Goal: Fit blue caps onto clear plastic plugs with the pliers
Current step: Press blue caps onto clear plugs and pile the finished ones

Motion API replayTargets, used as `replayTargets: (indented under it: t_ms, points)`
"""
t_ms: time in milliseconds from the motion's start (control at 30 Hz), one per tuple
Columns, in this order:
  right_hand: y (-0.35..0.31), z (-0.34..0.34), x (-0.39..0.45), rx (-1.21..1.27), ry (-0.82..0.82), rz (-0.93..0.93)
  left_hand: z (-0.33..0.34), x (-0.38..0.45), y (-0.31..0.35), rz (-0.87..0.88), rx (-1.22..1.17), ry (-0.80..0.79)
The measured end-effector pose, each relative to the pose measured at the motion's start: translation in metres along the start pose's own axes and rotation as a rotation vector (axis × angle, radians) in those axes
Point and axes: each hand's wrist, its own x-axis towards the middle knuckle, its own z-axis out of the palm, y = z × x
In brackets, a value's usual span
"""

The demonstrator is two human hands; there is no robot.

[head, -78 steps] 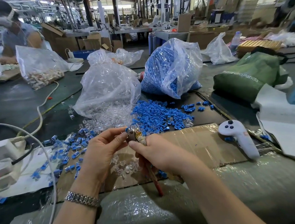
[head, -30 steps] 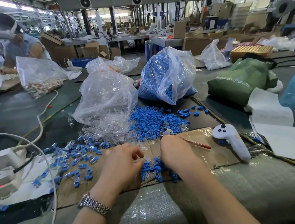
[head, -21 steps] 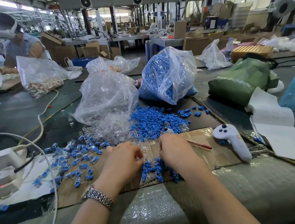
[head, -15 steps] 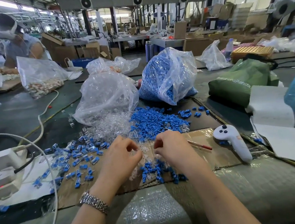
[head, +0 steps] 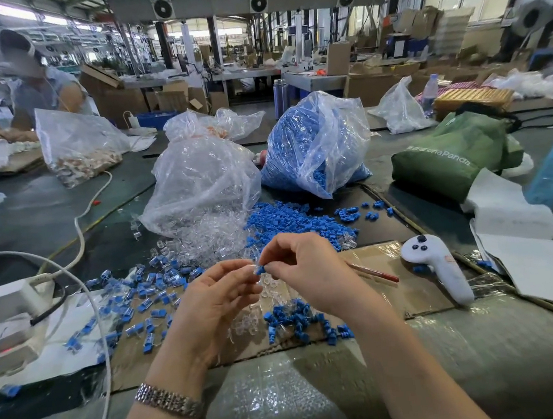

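Both hands are raised above the cardboard sheet [head: 419,293] and meet fingertip to fingertip. My right hand [head: 307,273] pinches a small blue cap [head: 259,270]. My left hand [head: 216,298] pinches a clear plug [head: 251,270] right against that cap. The pliers lie on the cardboard behind my right hand; only their red handles [head: 376,272] show. Loose blue caps [head: 298,324] and clear plugs [head: 245,325] lie under the hands. A bigger heap of blue caps [head: 289,221] and a heap of clear plugs [head: 204,239] lie farther back.
A clear bag of plugs [head: 202,182] and a bag of blue caps [head: 313,146] stand behind the heaps. Capped plugs [head: 142,298] are scattered at left near a white power strip [head: 9,299] and cable. A white controller [head: 437,268], papers and a green bag [head: 454,153] are at right.
The pliers, held earlier in my right hand, now lie on the cardboard. Both hands went down to the loose parts, then lifted, each with a piece, and came together.
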Motion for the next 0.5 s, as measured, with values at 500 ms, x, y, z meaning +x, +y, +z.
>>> replayTargets:
  t_ms: [500]
  points:
    - [0.0030, -0.0007, -0.0037, 0.064, 0.004, -0.148, 0.0025, -0.0050, 0.0049, -0.033, -0.153, -0.073]
